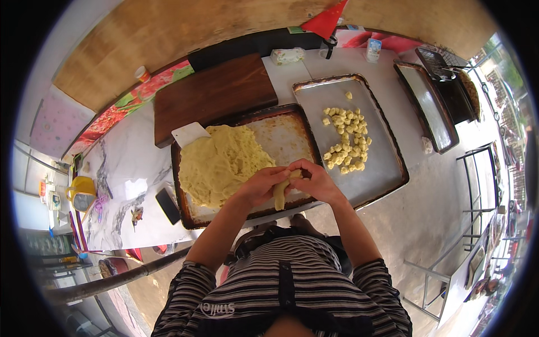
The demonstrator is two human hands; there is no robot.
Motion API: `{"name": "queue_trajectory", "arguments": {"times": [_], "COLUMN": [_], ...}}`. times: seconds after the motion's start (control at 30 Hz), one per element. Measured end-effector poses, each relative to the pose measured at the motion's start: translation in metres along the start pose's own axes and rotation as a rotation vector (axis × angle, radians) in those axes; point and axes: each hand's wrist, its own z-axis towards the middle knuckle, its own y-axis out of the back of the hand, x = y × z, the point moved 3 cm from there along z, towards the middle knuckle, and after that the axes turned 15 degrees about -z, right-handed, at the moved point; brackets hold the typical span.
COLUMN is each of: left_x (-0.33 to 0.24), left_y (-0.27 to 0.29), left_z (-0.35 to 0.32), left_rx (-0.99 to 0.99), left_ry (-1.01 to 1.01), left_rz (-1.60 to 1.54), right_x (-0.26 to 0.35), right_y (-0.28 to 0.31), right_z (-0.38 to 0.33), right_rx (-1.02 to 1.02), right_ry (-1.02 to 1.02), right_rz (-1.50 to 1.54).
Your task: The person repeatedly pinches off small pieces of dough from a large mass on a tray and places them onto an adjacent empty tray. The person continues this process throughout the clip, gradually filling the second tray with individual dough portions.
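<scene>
Between both hands hangs a strip of pale yellow dough (279,197), held above the near edge of a browned baking tray (292,126). My left hand (263,184) is closed on the strip, and the fingers of my right hand (314,181) pinch its upper end. A large lump of the same dough (222,163) fills the left part of that tray. Against the lump's far side leans a white scraper (190,133). To the right, many small dough pieces (349,140) lie grouped on a second, grey baking tray (325,92).
A dark wooden board (216,92) lies behind the dough tray. A black phone (167,206) rests left of it. Farther right are another tray (429,106) and a black wire basket (435,62). A yellow container (81,192) and purple scissors (101,206) sit at the far left.
</scene>
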Motion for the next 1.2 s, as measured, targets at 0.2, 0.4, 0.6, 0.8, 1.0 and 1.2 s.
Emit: {"name": "queue_trajectory", "arguments": {"times": [0.2, 0.4, 0.6, 0.8, 1.0, 1.2], "left_x": [-0.005, -0.005, 0.004, 0.01, 0.006, 0.007], "left_y": [0.007, -0.003, 0.01, 0.023, 0.017, 0.016], "left_z": [-0.003, -0.012, -0.005, 0.001, -0.002, 0.001], "left_rx": [0.019, 0.003, -0.074, -0.023, -0.09, -0.13], "left_ry": [-0.033, -0.194, 0.036, -0.023, -0.198, -0.111], "left_rz": [0.026, 0.059, 0.135, 0.261, -0.021, 0.169], "right_x": [-0.015, -0.012, -0.001, -0.012, -0.03, -0.016], "right_y": [0.017, 0.006, 0.0, 0.009, 0.011, -0.009], "right_z": [-0.001, 0.001, -0.002, -0.003, 0.001, -0.001], "right_rx": [-0.101, -0.057, 0.023, 0.018, -0.084, -0.054], "right_ry": [-0.16, 0.036, -0.073, -0.035, -0.206, 0.027], "right_rz": [0.102, -0.015, -0.07, -0.2, -0.157, -0.058]}}
